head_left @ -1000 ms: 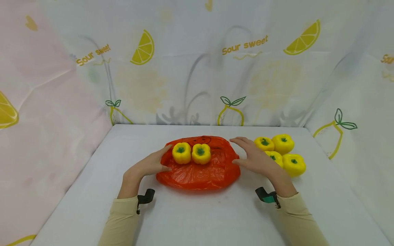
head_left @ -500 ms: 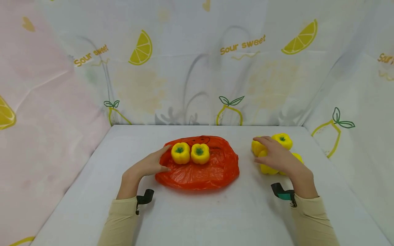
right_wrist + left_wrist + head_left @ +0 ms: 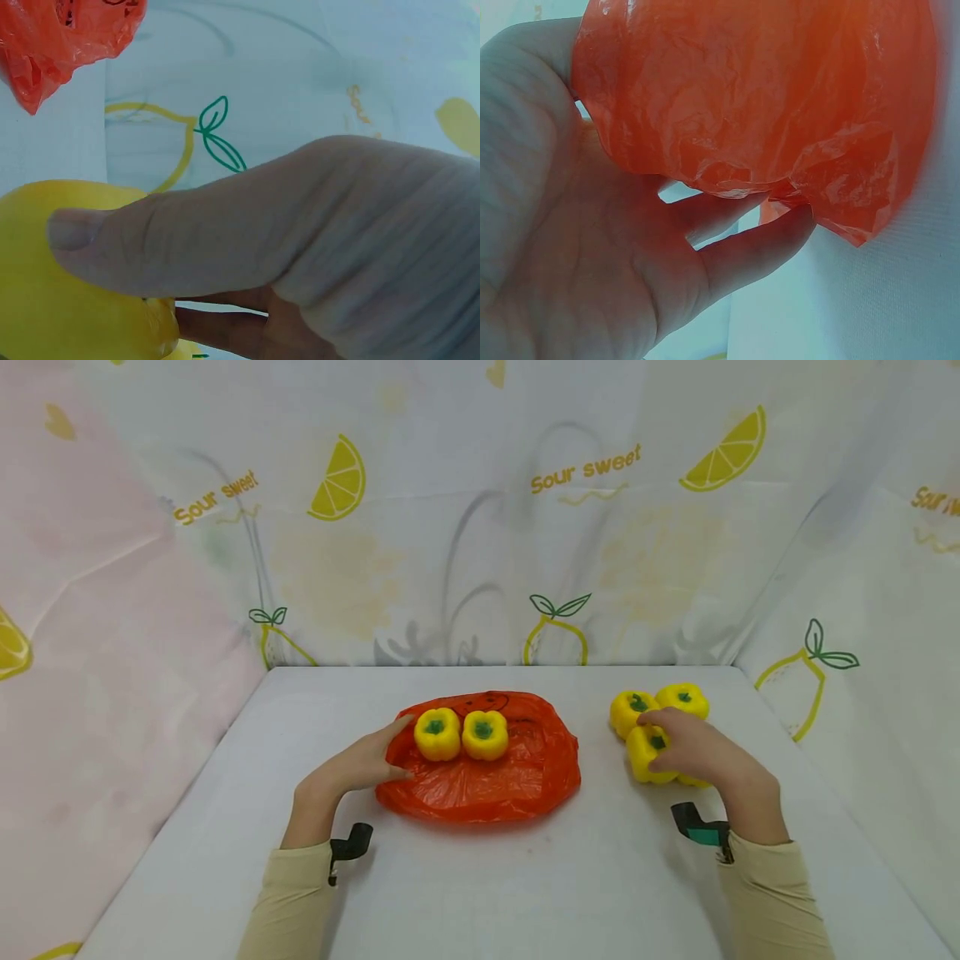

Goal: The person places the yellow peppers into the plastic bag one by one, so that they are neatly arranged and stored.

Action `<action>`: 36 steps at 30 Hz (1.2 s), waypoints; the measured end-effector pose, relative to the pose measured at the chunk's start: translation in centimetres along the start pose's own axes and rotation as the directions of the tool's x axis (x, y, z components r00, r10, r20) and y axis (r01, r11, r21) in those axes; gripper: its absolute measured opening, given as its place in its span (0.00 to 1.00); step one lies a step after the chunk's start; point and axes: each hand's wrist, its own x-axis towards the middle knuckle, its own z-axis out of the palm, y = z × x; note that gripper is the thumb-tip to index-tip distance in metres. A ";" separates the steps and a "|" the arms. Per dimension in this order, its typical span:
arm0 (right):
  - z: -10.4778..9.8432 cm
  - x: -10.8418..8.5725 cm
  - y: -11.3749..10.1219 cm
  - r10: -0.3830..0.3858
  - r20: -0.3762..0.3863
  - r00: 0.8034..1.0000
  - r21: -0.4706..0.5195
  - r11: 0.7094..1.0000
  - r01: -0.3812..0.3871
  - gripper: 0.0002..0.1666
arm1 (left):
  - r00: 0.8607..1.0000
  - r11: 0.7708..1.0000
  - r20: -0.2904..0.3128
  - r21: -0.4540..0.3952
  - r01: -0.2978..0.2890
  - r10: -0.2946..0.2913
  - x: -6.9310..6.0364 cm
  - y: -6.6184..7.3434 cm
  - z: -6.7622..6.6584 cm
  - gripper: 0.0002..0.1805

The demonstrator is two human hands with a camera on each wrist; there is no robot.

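In the head view, two yellow peppers point(image 3: 437, 734) point(image 3: 485, 736) with green stems sit side by side on a red plastic bag point(image 3: 487, 789). At the bag's left edge my left hand point(image 3: 358, 766) has its fingers spread and touching the plastic; in the left wrist view some of its fingers pass behind the bag point(image 3: 742, 90). My right hand point(image 3: 705, 747) grips the front-left yellow pepper point(image 3: 643, 758) of a group on the right. In the right wrist view its thumb lies across that pepper point(image 3: 67, 315), with fingers on the far side.
More yellow peppers point(image 3: 628, 710) point(image 3: 684, 697) stand against the gripped one, partly hidden by my right hand. The white table point(image 3: 525, 893) ends at a cloth backdrop point(image 3: 450, 568) printed with lemons, and cloth walls rise on both sides.
My right hand has moved from the bag's right edge to the pepper group on the right and closed round one pepper. My left hand stays at the bag.
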 end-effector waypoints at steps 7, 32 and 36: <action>0.6 0.2 0.1 -0.030 -0.007 1.000 -0.024 0.999 0.030 0.41 | 1.000 1.000 -0.004 0.000 -0.006 0.006 -0.1 0.0 0.0 0.49; 1.3 1.5 -1.9 -0.264 -0.168 0.950 0.028 0.962 0.272 0.39 | 1.000 1.000 0.006 -0.014 -0.004 0.004 -0.1 0.1 0.0 0.50; 1.8 2.3 -2.8 -0.264 -0.202 0.943 0.092 0.954 0.286 0.40 | 1.000 1.000 0.005 -0.017 0.004 -0.004 0.0 0.0 0.0 0.50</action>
